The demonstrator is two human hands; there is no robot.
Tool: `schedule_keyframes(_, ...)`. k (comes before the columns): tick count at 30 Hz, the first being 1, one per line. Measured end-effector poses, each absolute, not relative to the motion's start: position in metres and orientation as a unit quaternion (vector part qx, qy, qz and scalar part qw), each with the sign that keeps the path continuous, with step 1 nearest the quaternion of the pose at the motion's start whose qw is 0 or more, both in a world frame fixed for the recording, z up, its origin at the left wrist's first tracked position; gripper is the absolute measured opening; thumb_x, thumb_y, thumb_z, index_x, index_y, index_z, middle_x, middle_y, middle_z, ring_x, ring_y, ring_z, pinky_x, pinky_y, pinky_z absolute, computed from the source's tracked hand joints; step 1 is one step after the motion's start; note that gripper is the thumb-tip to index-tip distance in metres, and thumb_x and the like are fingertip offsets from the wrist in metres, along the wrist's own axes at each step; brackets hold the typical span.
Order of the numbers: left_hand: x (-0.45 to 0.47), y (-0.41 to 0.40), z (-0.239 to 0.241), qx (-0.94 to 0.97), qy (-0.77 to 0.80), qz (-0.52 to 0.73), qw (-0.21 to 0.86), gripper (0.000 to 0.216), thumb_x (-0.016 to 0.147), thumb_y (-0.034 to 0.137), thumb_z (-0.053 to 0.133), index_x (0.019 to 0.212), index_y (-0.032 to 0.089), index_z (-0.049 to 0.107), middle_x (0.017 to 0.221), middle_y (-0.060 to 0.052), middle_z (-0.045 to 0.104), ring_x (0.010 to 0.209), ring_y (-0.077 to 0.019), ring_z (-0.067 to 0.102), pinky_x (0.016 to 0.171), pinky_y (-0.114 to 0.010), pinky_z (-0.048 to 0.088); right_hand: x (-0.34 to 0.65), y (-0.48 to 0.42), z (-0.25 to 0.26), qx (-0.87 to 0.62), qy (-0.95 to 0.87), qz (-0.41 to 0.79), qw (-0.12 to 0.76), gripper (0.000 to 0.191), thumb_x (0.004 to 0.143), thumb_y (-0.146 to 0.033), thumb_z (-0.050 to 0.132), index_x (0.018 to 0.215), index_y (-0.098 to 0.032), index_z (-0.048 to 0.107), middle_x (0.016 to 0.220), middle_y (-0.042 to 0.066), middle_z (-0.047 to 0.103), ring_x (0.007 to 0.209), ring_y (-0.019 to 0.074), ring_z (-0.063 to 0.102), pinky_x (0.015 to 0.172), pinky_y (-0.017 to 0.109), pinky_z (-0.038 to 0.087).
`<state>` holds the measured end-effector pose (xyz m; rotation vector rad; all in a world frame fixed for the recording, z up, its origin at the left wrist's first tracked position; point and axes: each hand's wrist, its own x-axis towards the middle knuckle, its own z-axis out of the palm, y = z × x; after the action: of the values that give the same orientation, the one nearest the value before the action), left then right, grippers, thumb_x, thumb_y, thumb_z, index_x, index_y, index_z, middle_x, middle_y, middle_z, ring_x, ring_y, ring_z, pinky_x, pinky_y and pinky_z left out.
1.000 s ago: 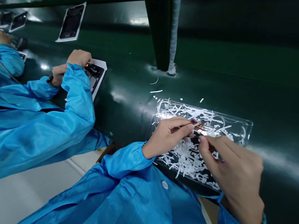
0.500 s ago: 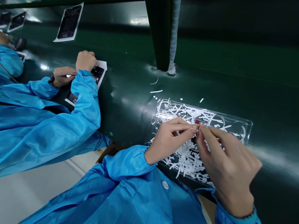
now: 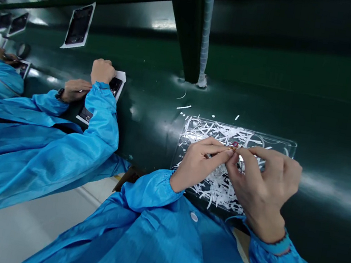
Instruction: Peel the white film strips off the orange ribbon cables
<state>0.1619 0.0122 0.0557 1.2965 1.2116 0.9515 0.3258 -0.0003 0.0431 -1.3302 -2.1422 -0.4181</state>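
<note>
The right hand (image 3: 263,185) has come in closer to the left hand (image 3: 199,162), and both now pinch one tiny reddish part (image 3: 234,145) at their fingertips above the clear tray (image 3: 288,146) of white paper bits (image 3: 217,184), so a soft, steady grip close over the tray looks best.

left hand (image 3: 197,161), right hand (image 3: 262,185), pinching small part (image 3: 233,145)

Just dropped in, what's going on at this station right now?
A person in a blue coat pinches a small reddish part between the fingertips of the left hand and right hand, above a clear tray of white strips on the green belt. To the left, a co-worker's hands press on a dark device on white paper.
</note>
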Motion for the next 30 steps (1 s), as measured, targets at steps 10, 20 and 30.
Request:
schedule_keyframes(10, 0.151, 0.016, 0.055, 0.639, 0.489, 0.361, 0.472, 0.017, 0.095, 0.028, 0.066, 0.103, 0.021, 0.081, 0.099, -0.005, 0.076, 0.079, -0.0117, 0.064, 0.065, -0.025, 0.050, 0.324, 0.003, 0.055, -0.536, -0.758, 0.083, 0.362, 0.009, 0.087, -0.012, 0.063, 0.091, -0.020, 0.062, 0.090, 0.008, 0.062, 0.084, 0.0230, 0.063, 0.069, 0.036, 0.052)
schedule_keyframes(20, 0.132, 0.028, 0.075, 0.651, 0.460, 0.369, 0.477, 0.019, 0.096, 0.034, 0.065, 0.095, 0.021, 0.078, 0.091, -0.006, 0.074, 0.078, -0.0138, 0.063, 0.064, -0.026, 0.052, 0.361, -0.004, 0.098, -0.552, -0.760, 0.208, 0.273, 0.016, 0.099, -0.029, 0.054, 0.084, -0.023, 0.057, 0.088, 0.003, 0.061, 0.073, 0.0165, 0.060, 0.058, 0.031, 0.047)
schedule_keyframes(30, 0.117, 0.022, 0.092, 0.715, 0.435, 0.374, 0.399, 0.017, 0.097, 0.025, 0.059, 0.088, 0.019, 0.072, 0.085, -0.003, 0.071, 0.076, -0.0129, 0.063, 0.072, -0.027, 0.051, 0.338, 0.038, 0.126, -0.423, -0.808, 0.325, 0.250, 0.032, 0.097, -0.055, 0.058, 0.109, -0.030, 0.075, 0.096, 0.003, 0.074, 0.078, 0.0183, 0.069, 0.059, 0.031, 0.054)
